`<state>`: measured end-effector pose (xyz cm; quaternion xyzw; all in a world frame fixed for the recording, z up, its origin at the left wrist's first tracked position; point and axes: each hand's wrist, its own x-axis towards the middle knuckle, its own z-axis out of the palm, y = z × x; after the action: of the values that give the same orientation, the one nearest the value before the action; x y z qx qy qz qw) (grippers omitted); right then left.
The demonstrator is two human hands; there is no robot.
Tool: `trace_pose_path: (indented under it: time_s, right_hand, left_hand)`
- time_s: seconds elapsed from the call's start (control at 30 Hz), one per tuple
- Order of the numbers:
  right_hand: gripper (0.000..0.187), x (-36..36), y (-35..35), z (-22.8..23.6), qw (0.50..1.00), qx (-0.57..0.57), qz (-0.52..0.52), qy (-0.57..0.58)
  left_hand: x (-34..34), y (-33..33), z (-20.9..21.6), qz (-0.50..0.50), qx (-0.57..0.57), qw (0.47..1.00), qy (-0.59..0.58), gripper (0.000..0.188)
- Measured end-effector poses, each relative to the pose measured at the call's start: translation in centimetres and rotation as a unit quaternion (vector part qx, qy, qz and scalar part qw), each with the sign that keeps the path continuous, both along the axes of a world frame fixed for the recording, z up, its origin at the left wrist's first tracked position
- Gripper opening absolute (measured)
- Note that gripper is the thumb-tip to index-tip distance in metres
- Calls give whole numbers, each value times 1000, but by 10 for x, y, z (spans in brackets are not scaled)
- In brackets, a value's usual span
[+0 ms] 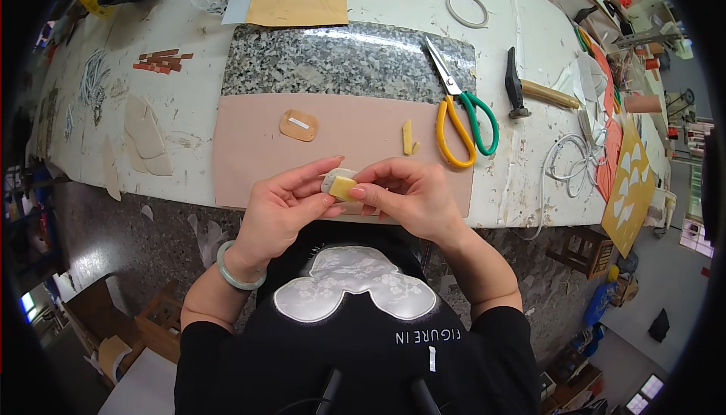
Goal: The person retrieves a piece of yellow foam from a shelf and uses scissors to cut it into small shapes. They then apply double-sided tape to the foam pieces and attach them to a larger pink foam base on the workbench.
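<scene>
Both hands meet over the near edge of the pink board [253,150]. Between the fingertips of my left hand [276,203] is a small whitish rounded piece [329,181]. My right hand [412,196] pinches a yellow rectangular patch [342,187] lying against that piece, its thumb on the patch's right side. My left thumb touches the patch's lower left edge. Fingers hide the underside of both. Beyond the hands lie a tan rounded piece [301,125] with a white strip on it, and a narrow yellow offcut [407,137].
Scissors [450,105] with yellow and green handles lie across the board and a granite slab [302,56]. Right of them are a hammer [544,94] and white cord [578,158]. Reddish strips [162,61] and cream cut pieces [146,139] lie at left.
</scene>
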<state>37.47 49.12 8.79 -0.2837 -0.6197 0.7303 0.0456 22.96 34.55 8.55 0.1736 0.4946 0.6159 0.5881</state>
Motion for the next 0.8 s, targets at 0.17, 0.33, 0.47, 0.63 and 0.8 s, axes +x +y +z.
trace_pose_path:
  time_s: [0.17, 0.33, 0.47, 0.63, 0.8]
  right_hand:
    - [19, -5, -4, -7, 998, 62, 9, 21]
    - [26, -22, 6, -1, 978, 206, 24, 5]
    - [19, -49, 39, -8, 945, 321, -27, 55]
    - [26, -80, 35, -25, 857, 487, 125, 114]
    - [36, -94, 15, -21, 819, 550, 145, 77]
  left_hand:
    - [3, -5, -1, 23, 19, 999, 34, 40]
    - [1, -10, -11, 109, -8, 993, 42, 37]
    - [-10, -18, -12, 197, -31, 980, 7, 36]
    - [-23, -29, -7, 243, -33, 969, 15, 36]
    - [-41, -46, -9, 349, -7, 937, 4, 33]
